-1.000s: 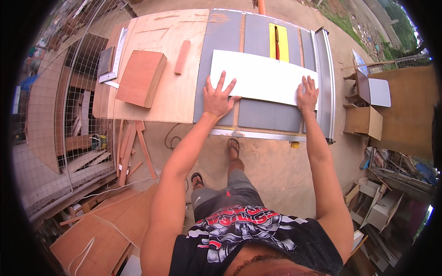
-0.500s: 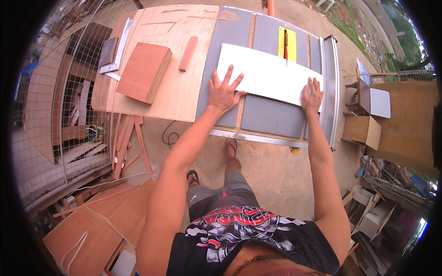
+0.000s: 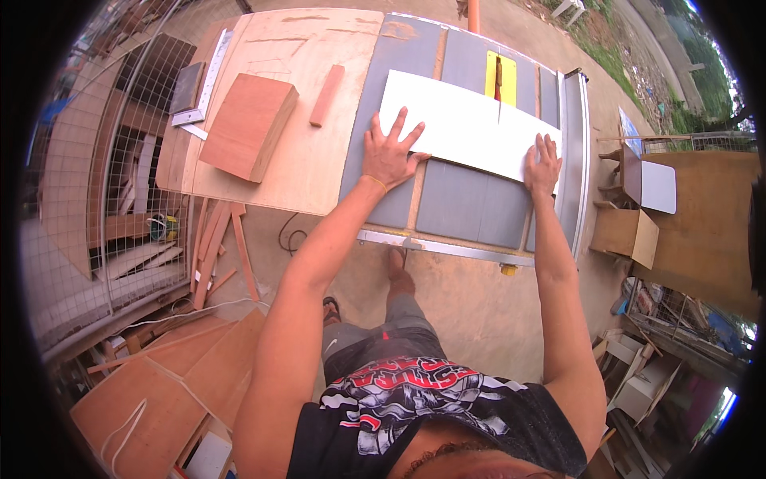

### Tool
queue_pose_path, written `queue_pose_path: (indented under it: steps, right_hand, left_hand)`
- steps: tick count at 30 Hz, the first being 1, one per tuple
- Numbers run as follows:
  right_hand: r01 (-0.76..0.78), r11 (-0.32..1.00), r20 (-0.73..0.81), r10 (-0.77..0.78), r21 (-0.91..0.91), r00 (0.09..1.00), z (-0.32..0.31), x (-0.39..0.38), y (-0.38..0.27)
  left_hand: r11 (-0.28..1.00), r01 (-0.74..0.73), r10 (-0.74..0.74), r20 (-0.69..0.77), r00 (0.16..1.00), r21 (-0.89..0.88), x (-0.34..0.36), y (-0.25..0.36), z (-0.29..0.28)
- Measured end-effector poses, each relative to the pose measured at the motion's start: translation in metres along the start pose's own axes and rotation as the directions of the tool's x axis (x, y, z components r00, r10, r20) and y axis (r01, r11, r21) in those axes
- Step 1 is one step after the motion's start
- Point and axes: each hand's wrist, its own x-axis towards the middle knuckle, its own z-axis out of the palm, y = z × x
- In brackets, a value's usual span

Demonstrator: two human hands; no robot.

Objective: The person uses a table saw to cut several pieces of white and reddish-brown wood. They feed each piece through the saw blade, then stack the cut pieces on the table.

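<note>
A long white board (image 3: 463, 124) lies flat across the grey top of a table saw (image 3: 471, 203). Its far edge meets the saw blade (image 3: 499, 80), which stands in a yellow insert plate (image 3: 511, 80); a thin dark cut line runs into the board there. My left hand (image 3: 388, 156), fingers spread, presses on the board's near left corner, with the thumb along the near edge. On the near right corner rests my right hand (image 3: 542, 166), its fingers stretched out flat and close beside the metal rip fence (image 3: 573, 160). The board's right end sits at that fence.
Left of the saw top, a plywood table (image 3: 311, 172) bears a thick reddish wood block (image 3: 247, 124), a small wood strip (image 3: 327, 96) and a metal square (image 3: 209, 84). Wire mesh (image 3: 112, 160) stands at far left. Wood offcuts (image 3: 211, 247) lean below the table.
Both hands have pushed the white board slightly away from me, further onto the blade. The cut line in the board is longer.
</note>
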Motion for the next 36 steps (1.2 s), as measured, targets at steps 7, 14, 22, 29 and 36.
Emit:
queue_pose_path:
  steps: [7,14,22,29,36]
  right_hand:
    - [-0.005,1.0,0.003,0.005,0.003,1.0,0.005,0.013,0.002]
    - [0.005,1.0,0.002,-0.005,0.016,1.0,0.009,0.025,-0.002]
    - [0.017,0.999,-0.015,-0.016,0.029,1.0,0.012,0.039,-0.001]
    - [0.018,1.0,-0.021,-0.018,0.003,1.0,0.016,0.05,-0.002]
    - [0.025,1.0,-0.017,-0.024,0.004,1.0,0.02,0.058,0.001]
  left_hand:
    - [0.999,0.033,-0.033,0.06,0.998,0.002,0.013,0.0,0.003]
    - [1.0,0.025,-0.025,0.027,0.999,0.005,0.022,-0.005,0.008]
    - [0.999,0.038,-0.038,0.027,0.999,-0.003,0.036,-0.006,0.009]
    - [1.0,0.025,-0.025,-0.004,1.0,-0.019,0.045,-0.01,0.015]
    - [1.0,0.028,-0.028,0.001,1.0,0.002,0.051,-0.013,0.019]
